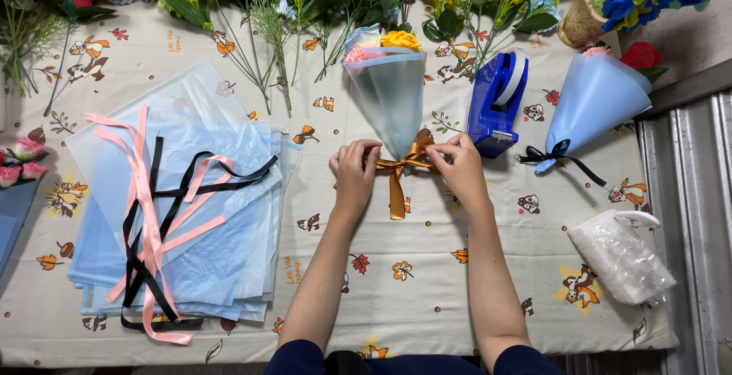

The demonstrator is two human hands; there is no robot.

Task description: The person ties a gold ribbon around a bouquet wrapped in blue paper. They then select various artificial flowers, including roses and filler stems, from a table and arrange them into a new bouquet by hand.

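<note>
In the head view, two bare forearms in dark blue sleeves reach up from the lower edge over the worktop [427,299], which is covered with a cream cloth printed with cartoon chipmunks and leaves. The left hand [355,167] is closed to a narrow pinch on the left loop of an orange satin ribbon [398,180]; the right hand [456,163] pinches the right loop the same way. The ribbon is tied in a bow around the narrow bottom of one small bouquet wrapped in a pale blue translucent paper cone [392,100], with one tail hanging down toward the camera. The cone lies flat at the middle of the worktop, its mouth pointing away and showing a pink, a pale blue and a yellow flower head.

To the right lie one blue tape dispenser [496,104], just beside the right hand, and one second blue-wrapped bouquet with a black ribbon bow [593,104]. One clear crumpled plastic bag [621,257] sits near the right edge. On the left is one stack of pale blue wrapping sheets [221,268], with several loose pink and black ribbon strips [149,222] across it; their exact number cannot be told. Loose artificial flower stems [305,1] line the far edge.
</note>
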